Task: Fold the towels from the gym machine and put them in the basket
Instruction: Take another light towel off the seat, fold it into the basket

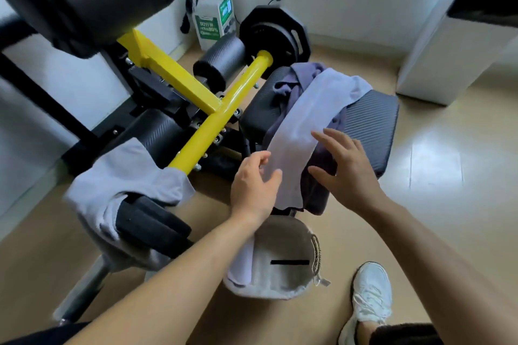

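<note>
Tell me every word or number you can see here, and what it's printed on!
Green and white box by the wall: white print on its green panels, too blurred to read.
Basket: only a plain black bar, no words.
Weight plate: no marks I can read.
So nothing here reads clearly.

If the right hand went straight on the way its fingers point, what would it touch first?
Probably the pale towel draped over the bench, right ahead of the open right hand; depth is unclear.
</note>
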`<state>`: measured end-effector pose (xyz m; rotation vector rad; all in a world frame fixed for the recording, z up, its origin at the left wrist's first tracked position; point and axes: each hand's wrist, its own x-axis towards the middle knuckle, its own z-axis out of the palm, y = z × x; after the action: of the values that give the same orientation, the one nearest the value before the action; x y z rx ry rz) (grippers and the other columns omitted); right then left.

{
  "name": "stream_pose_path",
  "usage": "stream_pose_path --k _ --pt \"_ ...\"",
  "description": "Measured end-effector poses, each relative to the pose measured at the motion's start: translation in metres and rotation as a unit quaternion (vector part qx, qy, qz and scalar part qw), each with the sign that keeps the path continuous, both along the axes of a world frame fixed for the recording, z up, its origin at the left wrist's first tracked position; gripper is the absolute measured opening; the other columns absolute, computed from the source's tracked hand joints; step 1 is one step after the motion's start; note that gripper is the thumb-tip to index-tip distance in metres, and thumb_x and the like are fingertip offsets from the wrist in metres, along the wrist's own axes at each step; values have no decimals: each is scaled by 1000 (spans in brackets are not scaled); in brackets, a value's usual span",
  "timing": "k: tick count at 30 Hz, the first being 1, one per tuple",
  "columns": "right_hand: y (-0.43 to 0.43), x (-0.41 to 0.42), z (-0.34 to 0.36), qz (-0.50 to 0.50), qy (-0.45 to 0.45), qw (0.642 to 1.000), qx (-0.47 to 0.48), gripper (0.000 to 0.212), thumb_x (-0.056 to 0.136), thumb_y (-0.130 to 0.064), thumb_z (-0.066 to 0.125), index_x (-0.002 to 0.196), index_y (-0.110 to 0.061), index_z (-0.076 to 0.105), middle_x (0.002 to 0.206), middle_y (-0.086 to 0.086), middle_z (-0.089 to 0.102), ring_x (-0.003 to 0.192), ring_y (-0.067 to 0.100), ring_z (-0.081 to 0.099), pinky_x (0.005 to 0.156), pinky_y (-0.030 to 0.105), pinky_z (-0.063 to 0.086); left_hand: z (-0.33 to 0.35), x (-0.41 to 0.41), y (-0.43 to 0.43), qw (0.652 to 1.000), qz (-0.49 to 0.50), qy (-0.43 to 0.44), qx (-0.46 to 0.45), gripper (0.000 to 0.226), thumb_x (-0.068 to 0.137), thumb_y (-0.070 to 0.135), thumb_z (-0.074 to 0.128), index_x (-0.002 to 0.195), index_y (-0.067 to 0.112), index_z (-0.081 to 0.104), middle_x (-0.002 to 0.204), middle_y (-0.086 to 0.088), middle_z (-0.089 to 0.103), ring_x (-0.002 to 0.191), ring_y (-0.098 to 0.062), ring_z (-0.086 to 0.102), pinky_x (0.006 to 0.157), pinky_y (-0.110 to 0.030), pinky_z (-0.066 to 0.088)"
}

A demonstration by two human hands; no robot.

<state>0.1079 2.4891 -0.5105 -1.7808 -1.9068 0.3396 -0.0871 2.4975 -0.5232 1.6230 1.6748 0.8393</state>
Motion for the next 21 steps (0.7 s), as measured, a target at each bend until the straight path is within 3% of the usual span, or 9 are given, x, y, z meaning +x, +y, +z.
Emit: stream_pose_path --k 2,5,8,10,12,15,21 --pt "7 0 -2 33 -54 998 -13 72 88 -31 75 152 -30 42 156 1 43 139 31 36 109 54 37 1 6 15 999 -4 37 16 48 94 34 65 139 25 51 137 3 55 117 -16 58 93 -38 53" --pt "20 3 -4 37 -58 998 -14 68 91 -27 72 152 -26 41 153 -1 48 139 28 41 109 53 40 -2 13 31 998 -15 60 -9 55 93 41 66 142 24 47 138 1 56 122 -20 57 95 -40 54" --pt "28 12 -6 31 -43 999 -5 66 89 -22 74 149 -23 46 147 2 51 129 29 51 102 52 47 -5 19 40 999 2 46 -26 36 94 39 67 124 22 56 114 2 66 104 -18 64 83 -34 56" --pt "30 17 -10 27 -28 999 -1 70 85 -20 77 147 -22 47 145 3 49 114 30 59 95 51 51 -5 18 44 999 7 31 -34 23 96 36 63 111 19 61 99 4 65 90 -14 61 71 -26 48" --pt "33 20 -14 12 -13 1000 2 75 82 -18 79 148 -22 45 143 4 47 102 30 62 90 50 52 -5 11 48 999 -2 -15 -41 17 98 34 60 100 17 61 88 5 60 80 -11 54 64 -24 40" --pt "33 21 -19 -17 -13 999 24 75 79 -17 79 147 -20 47 140 6 50 103 34 61 90 49 51 2 -6 54 992 33 -112 -39 18 102 29 54 96 12 56 83 3 52 76 -13 48 62 -27 37" --pt "28 19 -17 -19 -61 997 37 43 85 -21 76 127 -19 67 129 1 62 118 30 58 93 44 42 33 -64 61 951 169 -258 -13 12 100 27 57 97 15 57 92 -1 61 88 -18 55 73 -32 45"
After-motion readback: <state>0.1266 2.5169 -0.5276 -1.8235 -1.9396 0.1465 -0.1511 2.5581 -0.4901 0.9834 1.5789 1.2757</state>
